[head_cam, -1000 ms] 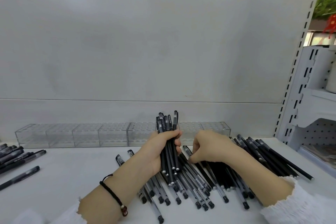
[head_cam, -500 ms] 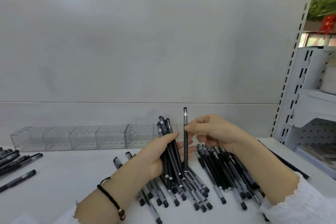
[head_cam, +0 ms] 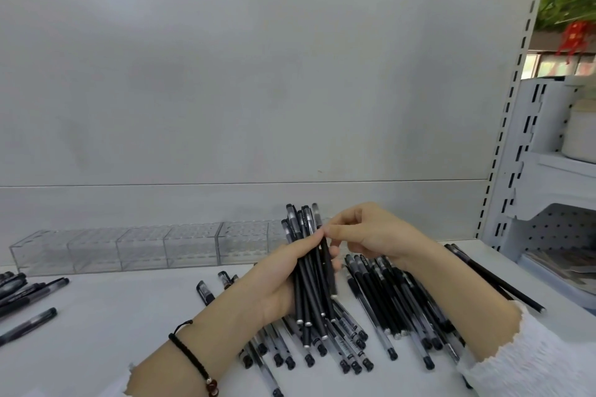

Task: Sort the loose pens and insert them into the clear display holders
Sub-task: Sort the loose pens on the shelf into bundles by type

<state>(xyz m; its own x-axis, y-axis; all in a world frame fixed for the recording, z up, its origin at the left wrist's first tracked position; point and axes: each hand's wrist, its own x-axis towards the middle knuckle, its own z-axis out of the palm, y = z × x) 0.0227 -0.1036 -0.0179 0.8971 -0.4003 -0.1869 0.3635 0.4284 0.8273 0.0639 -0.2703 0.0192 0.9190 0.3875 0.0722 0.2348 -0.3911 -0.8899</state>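
My left hand [head_cam: 277, 280] grips an upright bundle of black pens [head_cam: 311, 271] above the table. My right hand [head_cam: 371, 235] sits just right of the bundle's upper part, and its fingertips pinch a black pen [head_cam: 327, 264] that lies against the bundle. Under both hands a heap of loose black and clear-barrelled pens [head_cam: 380, 309] is spread on the white table. A row of clear display holders [head_cam: 135, 248] stands along the back panel, left of the hands; their compartments look bare.
More loose pens [head_cam: 22, 296] lie at the table's left edge. Two long black pens [head_cam: 490, 277] stick out to the right of the heap. A white shelf unit [head_cam: 548, 171] with a pale jar stands at the right. The grey back panel [head_cam: 258, 90] rises behind the holders.
My right hand left the heap with one black pen, raised it upright, then brought it down against the bundle in my left hand. The bundle stayed in my left hand.
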